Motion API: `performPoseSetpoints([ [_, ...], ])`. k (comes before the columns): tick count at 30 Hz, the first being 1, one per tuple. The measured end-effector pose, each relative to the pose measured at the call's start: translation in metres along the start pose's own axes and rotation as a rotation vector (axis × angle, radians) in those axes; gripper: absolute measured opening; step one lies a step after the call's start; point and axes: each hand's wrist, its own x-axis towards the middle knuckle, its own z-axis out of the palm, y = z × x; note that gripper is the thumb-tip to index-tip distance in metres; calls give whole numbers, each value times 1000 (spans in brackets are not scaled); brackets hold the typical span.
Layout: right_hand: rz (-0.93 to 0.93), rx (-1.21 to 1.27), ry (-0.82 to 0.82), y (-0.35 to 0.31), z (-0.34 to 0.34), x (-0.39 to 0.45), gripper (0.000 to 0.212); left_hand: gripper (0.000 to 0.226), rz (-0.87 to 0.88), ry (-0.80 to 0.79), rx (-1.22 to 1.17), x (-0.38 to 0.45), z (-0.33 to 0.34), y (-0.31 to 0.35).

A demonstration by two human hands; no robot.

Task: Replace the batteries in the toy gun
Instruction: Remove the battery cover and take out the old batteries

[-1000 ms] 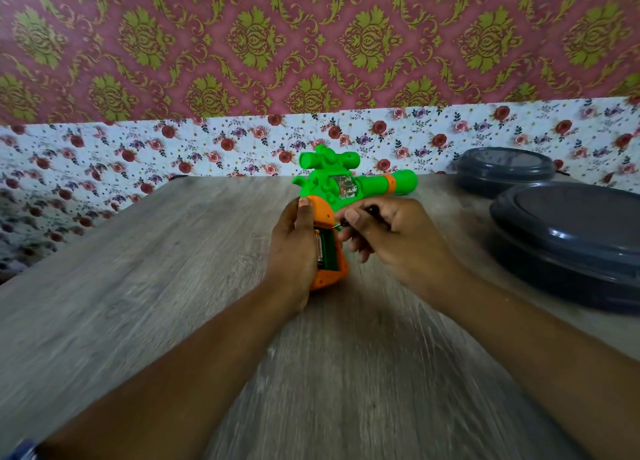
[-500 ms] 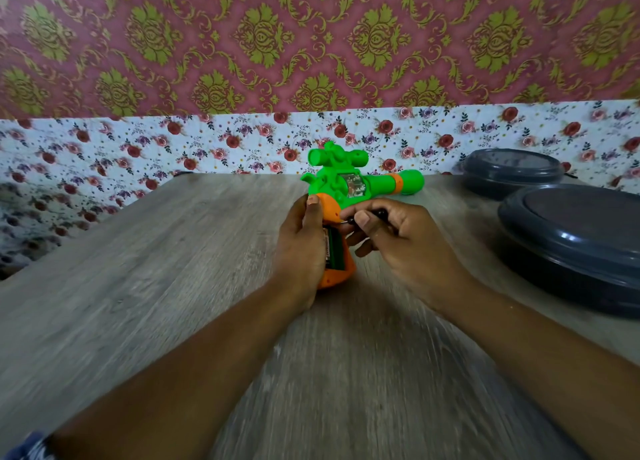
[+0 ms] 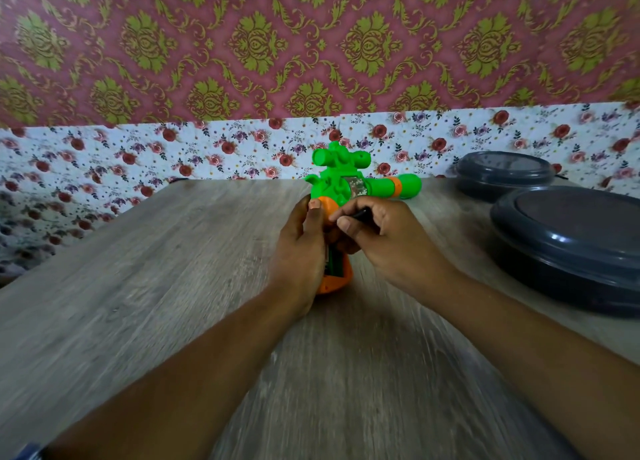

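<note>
Hands work at the open battery bay of the gun (image 3: 349, 189) on the table (image 3: 173, 286).

The left hand (image 3: 299, 251) wraps the orange grip (image 3: 334, 281), likely to steady it, with the bay facing up for access. The right hand (image 3: 384, 241) is curled, pinching a thin dark tool (image 3: 360, 212) pointed into the bay, probably to pry. Something green shows inside; I cannot tell if it is a battery. Two grey tubs (image 3: 571, 248) at right are lidded, contents hidden.

Toy gun (image 3: 346, 185): green body, orange grip, lying on its side; barrel points right, grip compartment open, green battery (image 3: 335, 263) inside.
</note>
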Motion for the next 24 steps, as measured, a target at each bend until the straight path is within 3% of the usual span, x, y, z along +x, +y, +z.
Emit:
performPoseSetpoints([
  [12, -14, -14, 45, -1, 7, 8, 16, 30, -49, -24, -92, 1, 1, 1],
  [19, 118, 290, 82, -6, 2, 5, 22, 30, -84, 3, -105, 3, 1, -2],
  [24, 140, 310, 41, -6, -1, 3, 22, 28, -107, 32, -91, 5, 1, -5],
])
